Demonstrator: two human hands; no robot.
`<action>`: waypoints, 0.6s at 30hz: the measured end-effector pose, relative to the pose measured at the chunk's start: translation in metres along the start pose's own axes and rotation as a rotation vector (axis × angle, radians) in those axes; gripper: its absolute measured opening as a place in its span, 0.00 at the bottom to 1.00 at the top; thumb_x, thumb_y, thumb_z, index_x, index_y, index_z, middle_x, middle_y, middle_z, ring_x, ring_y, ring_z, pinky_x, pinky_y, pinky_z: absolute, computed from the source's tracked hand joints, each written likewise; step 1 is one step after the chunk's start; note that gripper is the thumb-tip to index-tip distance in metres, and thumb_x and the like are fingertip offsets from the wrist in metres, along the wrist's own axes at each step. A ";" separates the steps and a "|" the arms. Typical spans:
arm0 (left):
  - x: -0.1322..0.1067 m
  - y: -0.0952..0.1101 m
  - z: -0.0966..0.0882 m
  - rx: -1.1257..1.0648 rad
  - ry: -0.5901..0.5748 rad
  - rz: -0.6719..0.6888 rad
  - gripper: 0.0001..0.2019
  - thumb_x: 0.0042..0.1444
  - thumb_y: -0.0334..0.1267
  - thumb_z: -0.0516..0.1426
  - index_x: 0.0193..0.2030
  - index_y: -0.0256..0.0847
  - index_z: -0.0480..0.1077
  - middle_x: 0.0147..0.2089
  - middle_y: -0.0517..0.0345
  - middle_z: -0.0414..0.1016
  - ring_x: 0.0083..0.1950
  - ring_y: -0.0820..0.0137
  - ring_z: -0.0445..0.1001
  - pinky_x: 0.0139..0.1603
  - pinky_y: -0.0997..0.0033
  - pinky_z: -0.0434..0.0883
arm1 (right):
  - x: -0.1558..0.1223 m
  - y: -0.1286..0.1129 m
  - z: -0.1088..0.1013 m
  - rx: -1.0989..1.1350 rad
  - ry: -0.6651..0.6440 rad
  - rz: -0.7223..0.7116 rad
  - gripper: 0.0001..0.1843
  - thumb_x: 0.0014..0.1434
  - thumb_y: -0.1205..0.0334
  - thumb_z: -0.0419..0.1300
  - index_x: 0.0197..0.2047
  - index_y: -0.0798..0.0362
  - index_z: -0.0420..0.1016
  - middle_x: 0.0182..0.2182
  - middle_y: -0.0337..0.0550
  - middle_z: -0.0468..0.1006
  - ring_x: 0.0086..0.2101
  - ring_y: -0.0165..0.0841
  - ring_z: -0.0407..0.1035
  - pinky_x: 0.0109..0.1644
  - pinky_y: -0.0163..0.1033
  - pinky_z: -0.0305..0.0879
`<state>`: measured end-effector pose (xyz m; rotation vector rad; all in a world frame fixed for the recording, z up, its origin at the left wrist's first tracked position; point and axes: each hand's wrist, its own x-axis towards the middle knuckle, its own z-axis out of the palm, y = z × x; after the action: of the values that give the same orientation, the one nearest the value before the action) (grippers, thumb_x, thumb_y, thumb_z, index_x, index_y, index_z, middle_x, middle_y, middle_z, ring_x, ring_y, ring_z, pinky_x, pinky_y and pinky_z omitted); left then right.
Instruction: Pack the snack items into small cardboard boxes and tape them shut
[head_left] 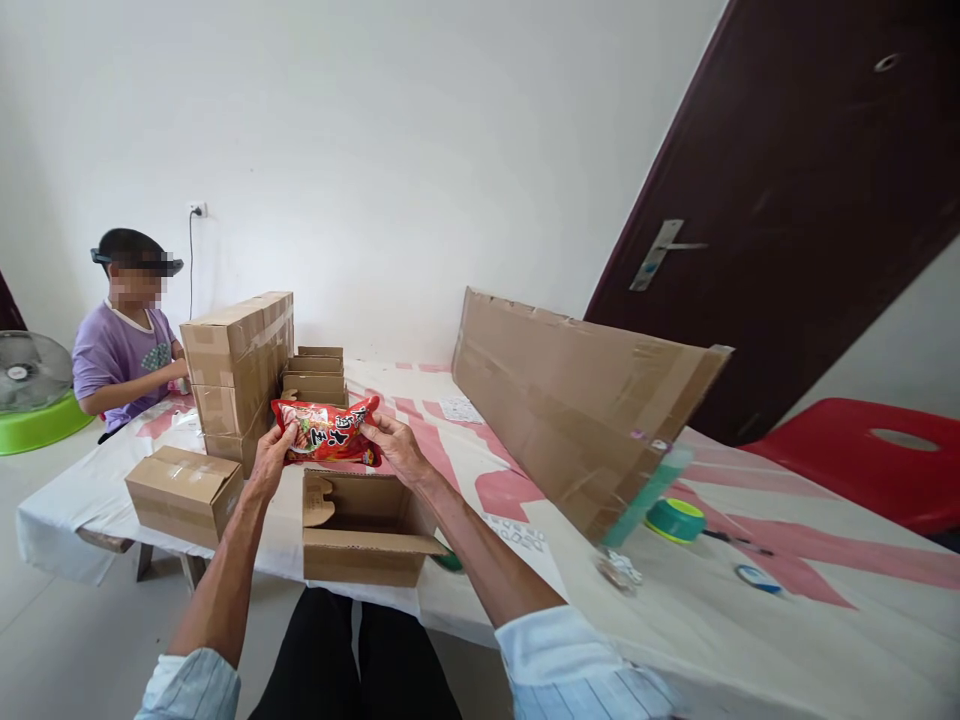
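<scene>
A shiny red food packet (328,431) with large printed characters is stretched between my two hands. My left hand (274,455) pinches its left end, and my right hand (395,448) grips the right end. Just below the packet stands an open cardboard box (365,557) at the table's front edge, its flaps folded out. The part of its inside that shows is dark, and its floor is hidden from me. To the left of my left hand sits a closed, taped cardboard box (180,500).
Stacked taped boxes (240,355) stand beyond my left hand, with open boxes (315,375) beside them. A large cardboard sheet (577,400) leans at the right. Green tape (675,520) lies near a red chair (862,450). Another person (131,350) sits at the far left.
</scene>
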<state>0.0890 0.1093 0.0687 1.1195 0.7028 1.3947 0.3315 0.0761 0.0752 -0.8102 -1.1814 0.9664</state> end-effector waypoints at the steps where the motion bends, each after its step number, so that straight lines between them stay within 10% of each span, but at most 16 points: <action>1: 0.000 0.001 0.000 -0.006 -0.006 0.000 0.34 0.36 0.64 0.78 0.40 0.36 0.83 0.34 0.54 0.86 0.35 0.65 0.82 0.42 0.67 0.79 | 0.000 0.001 -0.001 0.005 0.007 0.006 0.26 0.44 0.39 0.79 0.35 0.49 0.82 0.35 0.41 0.85 0.35 0.36 0.76 0.43 0.42 0.75; 18: -0.002 -0.002 -0.008 -0.067 -0.045 -0.055 0.34 0.34 0.65 0.78 0.35 0.34 0.84 0.32 0.50 0.86 0.33 0.63 0.82 0.42 0.63 0.80 | 0.002 0.011 -0.010 -0.001 0.076 0.006 0.29 0.40 0.35 0.80 0.30 0.49 0.78 0.30 0.40 0.84 0.34 0.38 0.78 0.41 0.42 0.77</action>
<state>0.0824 0.1091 0.0637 1.0684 0.6450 1.3331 0.3399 0.0815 0.0640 -0.8449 -1.1144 0.9318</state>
